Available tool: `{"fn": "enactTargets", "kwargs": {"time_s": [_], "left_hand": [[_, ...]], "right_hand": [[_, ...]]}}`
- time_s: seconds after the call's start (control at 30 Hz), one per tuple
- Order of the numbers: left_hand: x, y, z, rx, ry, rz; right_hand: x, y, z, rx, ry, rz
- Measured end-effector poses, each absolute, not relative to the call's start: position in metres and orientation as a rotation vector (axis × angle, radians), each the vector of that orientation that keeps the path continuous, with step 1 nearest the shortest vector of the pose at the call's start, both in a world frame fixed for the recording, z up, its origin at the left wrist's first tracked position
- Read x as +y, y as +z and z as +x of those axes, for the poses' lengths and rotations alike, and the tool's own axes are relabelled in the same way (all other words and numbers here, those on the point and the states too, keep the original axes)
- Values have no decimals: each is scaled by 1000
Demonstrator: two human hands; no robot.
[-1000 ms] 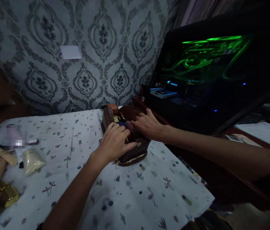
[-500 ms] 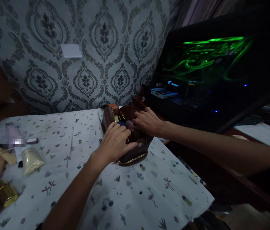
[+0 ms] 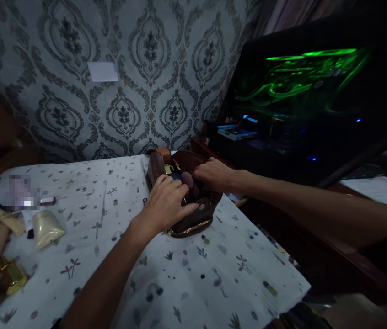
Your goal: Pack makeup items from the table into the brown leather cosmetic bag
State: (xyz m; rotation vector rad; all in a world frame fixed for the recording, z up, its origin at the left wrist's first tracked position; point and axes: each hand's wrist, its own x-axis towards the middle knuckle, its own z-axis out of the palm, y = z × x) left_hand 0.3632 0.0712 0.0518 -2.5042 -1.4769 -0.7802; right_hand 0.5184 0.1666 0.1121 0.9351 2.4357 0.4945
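A brown makeup bag (image 3: 196, 223) with a gold zipper lies unzipped at the table's far right. My left hand (image 3: 166, 201) is closed on its left rim, fingers bent over the edge and thumb along the near side. Over the right part of the opening is my right hand (image 3: 216, 175), its fingers curled down into the bag. The fingertips are hidden, so what they hold does not show. Between the hands, a round pinkish item (image 3: 187, 179) and a dark blue item (image 3: 175, 176) show inside the dim bag.
On the table's left lie a cream-coloured tube (image 3: 47, 228), a gold-capped bottle (image 3: 11, 276) and several other cosmetics. An orange-brown item (image 3: 163, 154) sits behind the bag. A dark computer case (image 3: 269, 146) with green lights stands at the right. Patterned wallpaper (image 3: 150, 91) covers the wall behind.
My right hand's fingers have curled tighter and dipped lower into the bag. My left hand keeps its place on the rim. The view has shifted very slightly.
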Motion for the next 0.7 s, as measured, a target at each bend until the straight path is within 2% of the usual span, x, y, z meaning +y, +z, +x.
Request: {"fn": "enactTargets", "kwargs": {"time_s": [0.7], "left_hand": [[72,51,363,-1492,-803,-2523]], "right_hand": [[179,115,521,2518,418,777]]}}
